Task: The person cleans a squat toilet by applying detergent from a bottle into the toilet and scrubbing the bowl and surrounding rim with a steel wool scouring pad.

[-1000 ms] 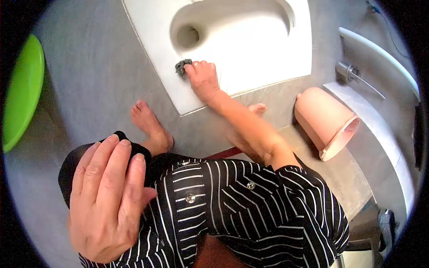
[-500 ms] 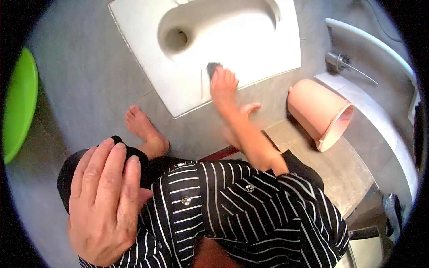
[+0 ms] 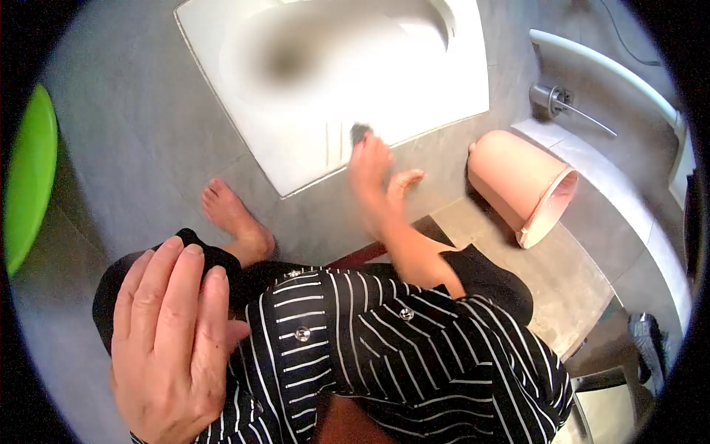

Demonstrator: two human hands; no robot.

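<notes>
My right hand [image 3: 371, 161] is closed on a dark grey scouring pad [image 3: 360, 133], which lies against the near rim of a white squat toilet [image 3: 288, 159] set in the floor. Motion blurs the hand a little. The toilet's bowl and drain hole are hazy, beyond the pad. At the lower left my left hand [image 3: 174, 325] rests over my black-clad knee, back of the hand up, fingers stretched and holding nothing.
A pink bucket [image 3: 510, 177] lies on its side at the right, beside a tiled ledge [image 3: 636, 200]. Behind it is a grey cylindrical holder [image 3: 546, 100] with a thin rod. A green basin [image 3: 31, 177] stands at the far left. My bare feet flank the toilet's near edge.
My right hand has moved the pad from the rim's left part to the right and nearer to me. The view has shifted slightly. My left hand stays on the knee.
</notes>
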